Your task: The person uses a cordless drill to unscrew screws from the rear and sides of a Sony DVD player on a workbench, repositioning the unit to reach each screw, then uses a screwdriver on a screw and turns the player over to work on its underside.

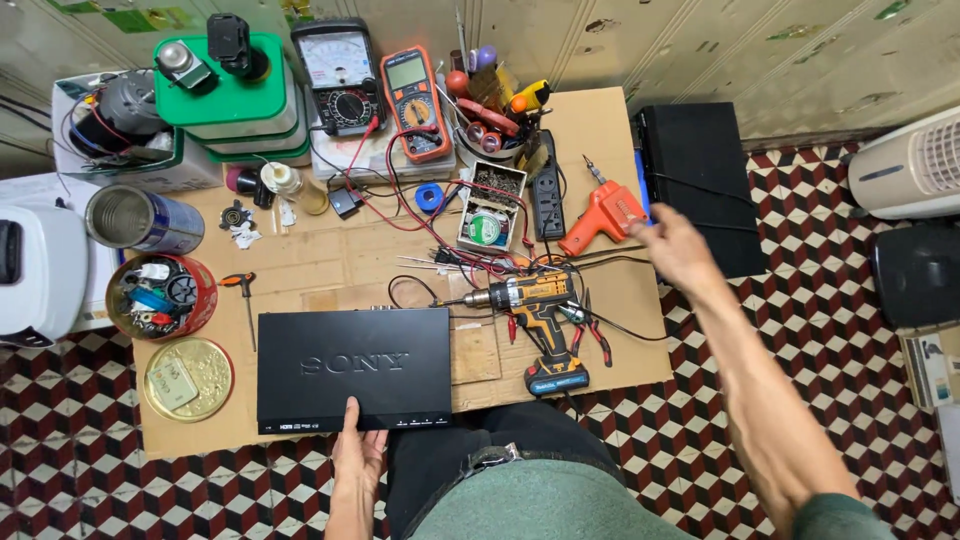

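In the head view, the person is sitting at a low cardboard-covered surface (330,255) on a checkered floor (760,400). The left hand (358,455) is resting on the near edge of a flat black box (352,368); the fingers are lying together and flat on the lid, and the thumb side I cannot see clearly. The box is lying at the near edge of the surface, a little left of the middle, with its front panel facing the person.

The right hand (678,250) is reaching out to the far right, with the fingers spread and loose, holding nothing. It is hovering at the right edge of the surface, just beside an orange soldering gun (604,217) and in front of a second black box (697,185) that is standing off the surface on the floor. I cannot tell if the fingertips are touching anything.

Between the two hands, a yellow and black drill (535,310) is lying on its side, just right of the flat box, with red-handled pliers (590,325) beside it. Behind them a power strip (546,190) and red wires are lying. At the far edge, two multimeters (380,95) are leaning, one black and one orange. On the left, a red tin (160,297) with small parts, a round gold lid (188,378) and a metal can (140,220) are standing near each other.
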